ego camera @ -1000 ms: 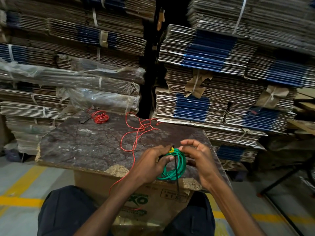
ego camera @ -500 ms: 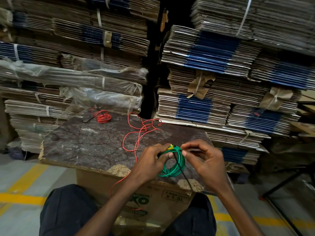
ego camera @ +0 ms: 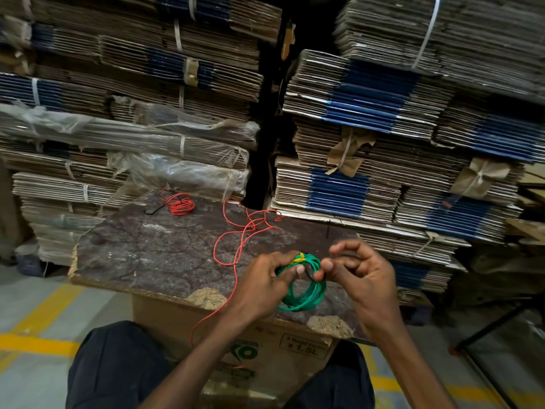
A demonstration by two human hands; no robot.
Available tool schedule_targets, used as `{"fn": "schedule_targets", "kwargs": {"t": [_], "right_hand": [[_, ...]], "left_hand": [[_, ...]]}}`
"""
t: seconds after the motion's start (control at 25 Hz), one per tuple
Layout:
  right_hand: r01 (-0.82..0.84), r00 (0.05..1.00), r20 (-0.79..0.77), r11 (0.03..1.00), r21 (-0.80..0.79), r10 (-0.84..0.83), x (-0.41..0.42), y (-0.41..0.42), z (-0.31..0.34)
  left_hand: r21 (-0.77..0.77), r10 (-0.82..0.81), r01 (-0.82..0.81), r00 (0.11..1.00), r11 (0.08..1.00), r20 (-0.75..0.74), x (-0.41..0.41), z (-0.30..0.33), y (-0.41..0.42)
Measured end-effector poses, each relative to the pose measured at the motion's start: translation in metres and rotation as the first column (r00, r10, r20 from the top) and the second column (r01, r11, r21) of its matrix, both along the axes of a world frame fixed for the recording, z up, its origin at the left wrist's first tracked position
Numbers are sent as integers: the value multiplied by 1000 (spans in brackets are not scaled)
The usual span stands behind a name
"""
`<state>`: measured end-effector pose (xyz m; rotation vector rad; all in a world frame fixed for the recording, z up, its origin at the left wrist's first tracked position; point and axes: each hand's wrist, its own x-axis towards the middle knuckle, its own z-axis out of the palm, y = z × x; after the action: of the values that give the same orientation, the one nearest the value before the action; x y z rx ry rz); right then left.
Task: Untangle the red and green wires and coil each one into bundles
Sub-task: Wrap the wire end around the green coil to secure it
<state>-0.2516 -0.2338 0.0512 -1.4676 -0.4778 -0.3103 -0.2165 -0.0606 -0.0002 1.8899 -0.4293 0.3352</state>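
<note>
A green wire coil (ego camera: 306, 293) with a yellow tip hangs over the near edge of the dark board (ego camera: 153, 255). My left hand (ego camera: 262, 284) grips its left side, thumb pressed on the loops. My right hand (ego camera: 359, 273) pinches a thin black tie at the coil's upper right, other fingers curled above. A loose red wire (ego camera: 236, 246) snakes from the board's far side down past my left wrist. A small red coil (ego camera: 180, 205) lies at the far left of the board.
The board rests on a cardboard box (ego camera: 265, 349) between my knees. Stacks of flattened cartons (ego camera: 368, 113) rise close behind, some wrapped in plastic (ego camera: 177, 172). A short black tie (ego camera: 153, 209) lies beside the red coil. Yellow floor lines (ego camera: 35, 343) run below.
The black tie that hung down across the green coil has been drawn up; my right hand now pinches it tight at the coil's upper right. My left hand keeps its grip.
</note>
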Motion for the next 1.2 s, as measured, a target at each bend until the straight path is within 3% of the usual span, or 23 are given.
{"fn": "schedule_targets", "kwargs": {"t": [0.28,0.56,0.88,1.2], "right_hand": [[129,992,19,989,-74,-128,-2,1,3],[242,962,197,929,-280,-191,-2,2,-2],[358,891,414,848,-391,-186,-1,2,-5],[362,900,388,836,-413,-198,1,-2,-7]], "left_hand": [[-195,-121,111,992,974,-39,-5,7,0],[-313,-82,47,992,949,-98,-4,9,-1],[-295,-36,5,995,955,-97,-3,8,1],[-157,79,-84,996,984,-40,-2,3,-1]]}}
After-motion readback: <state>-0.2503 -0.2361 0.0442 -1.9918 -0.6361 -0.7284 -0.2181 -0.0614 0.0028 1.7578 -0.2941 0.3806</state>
